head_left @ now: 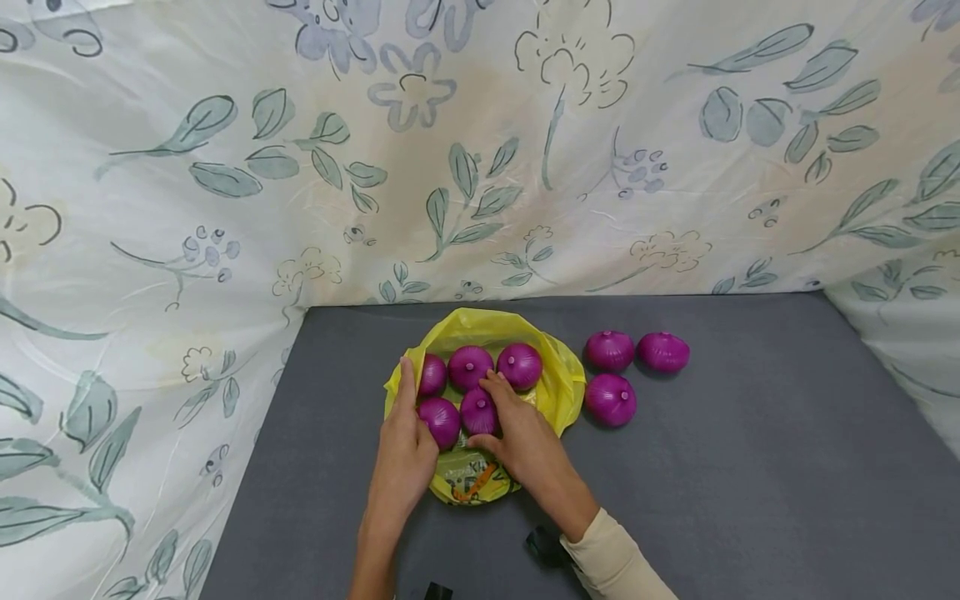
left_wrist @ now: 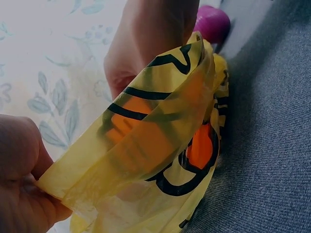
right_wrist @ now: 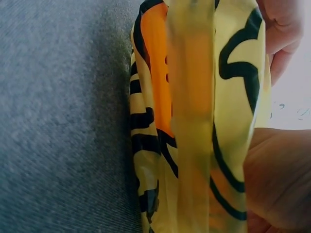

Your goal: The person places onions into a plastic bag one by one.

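Observation:
A yellow plastic bag (head_left: 564, 387) with orange and black print sits with its mouth spread on the grey table. Several red onions (head_left: 470, 367) lie inside it. My left hand (head_left: 405, 458) pinches the bag's left rim; in the left wrist view the film runs between thumb and fingers. Reaching over the near side into the bag, my right hand (head_left: 531, 450) has its thumb and fingers around the nearest middle onion (head_left: 478, 411). In the right wrist view the bag's wall covers most of that hand's work.
Three more red onions (head_left: 611, 400) are on the table (head_left: 750, 467) just right of the bag. Behind and at the sides hangs a white cloth (head_left: 465, 183) with leaf and flower prints. A small black object (head_left: 546, 547) shows by the right sleeve.

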The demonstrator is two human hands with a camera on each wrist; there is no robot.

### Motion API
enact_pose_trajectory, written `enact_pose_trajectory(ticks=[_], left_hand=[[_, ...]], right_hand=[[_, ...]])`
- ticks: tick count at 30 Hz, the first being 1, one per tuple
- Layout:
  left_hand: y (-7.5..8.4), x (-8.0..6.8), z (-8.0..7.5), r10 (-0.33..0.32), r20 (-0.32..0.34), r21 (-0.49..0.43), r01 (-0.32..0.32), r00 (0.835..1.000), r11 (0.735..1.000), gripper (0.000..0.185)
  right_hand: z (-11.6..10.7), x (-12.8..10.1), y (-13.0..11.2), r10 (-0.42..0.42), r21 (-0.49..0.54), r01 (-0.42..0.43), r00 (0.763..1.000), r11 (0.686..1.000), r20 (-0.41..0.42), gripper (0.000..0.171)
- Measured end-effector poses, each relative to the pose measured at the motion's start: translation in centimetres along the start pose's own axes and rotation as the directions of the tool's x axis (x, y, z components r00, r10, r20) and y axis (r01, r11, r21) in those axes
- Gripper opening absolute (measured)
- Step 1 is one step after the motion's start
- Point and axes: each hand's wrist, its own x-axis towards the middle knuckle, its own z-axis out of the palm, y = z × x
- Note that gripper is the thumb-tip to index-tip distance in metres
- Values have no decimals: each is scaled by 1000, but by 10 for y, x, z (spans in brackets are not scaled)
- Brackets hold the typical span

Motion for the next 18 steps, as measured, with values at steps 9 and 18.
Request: enact_pose_trajectory(ticks=[9, 18], left_hand=[[1, -1, -1, -10, -1, 8, 11, 1000, 1000, 79], [2, 0, -2, -17, 4, 8, 17, 1000, 1000, 79]], right_hand=[[-2, -2, -1, -5, -29, 5, 1000, 1000, 2, 92], [-11, -3, -9, 11, 2, -11, 1000, 1000, 1, 93]])
